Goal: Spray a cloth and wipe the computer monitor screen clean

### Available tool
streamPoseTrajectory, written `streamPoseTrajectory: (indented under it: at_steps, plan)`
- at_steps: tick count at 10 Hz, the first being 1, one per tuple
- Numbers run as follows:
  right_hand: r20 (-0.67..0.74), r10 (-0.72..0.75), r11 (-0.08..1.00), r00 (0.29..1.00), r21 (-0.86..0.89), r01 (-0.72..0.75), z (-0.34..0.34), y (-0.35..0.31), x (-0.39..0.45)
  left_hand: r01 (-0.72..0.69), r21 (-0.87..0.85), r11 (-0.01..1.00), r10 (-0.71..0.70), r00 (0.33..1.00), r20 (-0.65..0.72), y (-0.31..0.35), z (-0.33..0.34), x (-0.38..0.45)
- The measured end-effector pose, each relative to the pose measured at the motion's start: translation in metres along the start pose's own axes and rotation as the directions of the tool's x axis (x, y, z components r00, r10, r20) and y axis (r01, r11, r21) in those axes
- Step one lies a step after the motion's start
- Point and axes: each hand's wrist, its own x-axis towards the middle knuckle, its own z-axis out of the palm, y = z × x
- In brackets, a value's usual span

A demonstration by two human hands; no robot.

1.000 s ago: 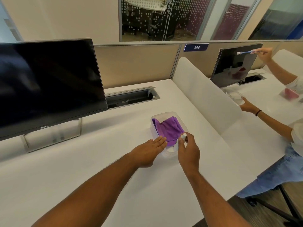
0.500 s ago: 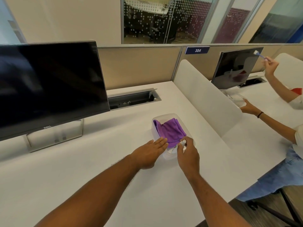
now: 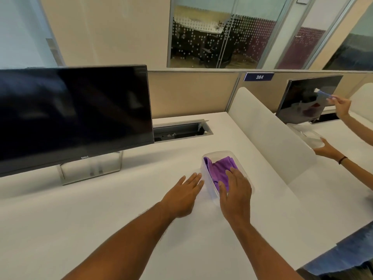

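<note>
"DELL" reads in pale letters on the lower bezel of the monitor [image 3: 72, 116], whose dark, switched-off screen stands at the left of the white desk [image 3: 84, 215] on a silver stand. On the partition behind, a blue plate [image 3: 259, 77] reads "384". The purple cloth [image 3: 217, 167] lies crumpled inside a clear plastic container [image 3: 220, 154] near the middle of the desk, right of the monitor. The left hand [image 3: 184, 196] lies flat on the desk, fingers straight, fingertips just at the container's left wall, holding nothing. The right hand [image 3: 236, 194] reaches over the container's near end, fingers spread on the cloth; I cannot tell whether it grips anything beneath. At the next desk, another person's hand [image 3: 341, 106] holds a blue tool to a second monitor [image 3: 302, 98].
</note>
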Motion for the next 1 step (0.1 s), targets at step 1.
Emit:
streamPoseTrajectory:
  at_steps: [1]
  plan:
    - [-0.008,-0.176,0.984,0.984,-0.041,0.175,0.0187,-0.0273,-0.0060,0.097,0.018,0.995,-0.096,0.993,-0.061,-0.0198,-0.0079,-0.0184]
